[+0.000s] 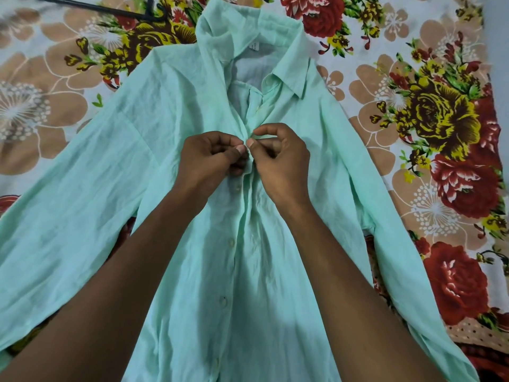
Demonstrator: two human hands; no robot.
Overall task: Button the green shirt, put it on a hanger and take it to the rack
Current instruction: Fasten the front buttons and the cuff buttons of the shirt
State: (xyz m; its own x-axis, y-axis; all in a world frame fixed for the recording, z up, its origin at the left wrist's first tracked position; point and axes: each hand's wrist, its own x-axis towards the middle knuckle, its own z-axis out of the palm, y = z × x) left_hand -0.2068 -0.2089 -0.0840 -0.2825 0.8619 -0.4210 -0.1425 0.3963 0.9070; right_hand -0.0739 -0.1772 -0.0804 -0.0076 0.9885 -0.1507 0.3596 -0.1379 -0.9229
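Down on the flowered sheet (413,111) lies the shirt (110,188), front up; at its placket, below the collar, left hand (212,158) and right hand (278,158) pinch the cloth together; beyond the collar, a hanger (132,11).

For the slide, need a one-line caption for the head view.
Both hands, left hand and right hand, pinch the green shirt placket mid-buttoning on a floral bedsheet; dark hanger lies beyond the collar.
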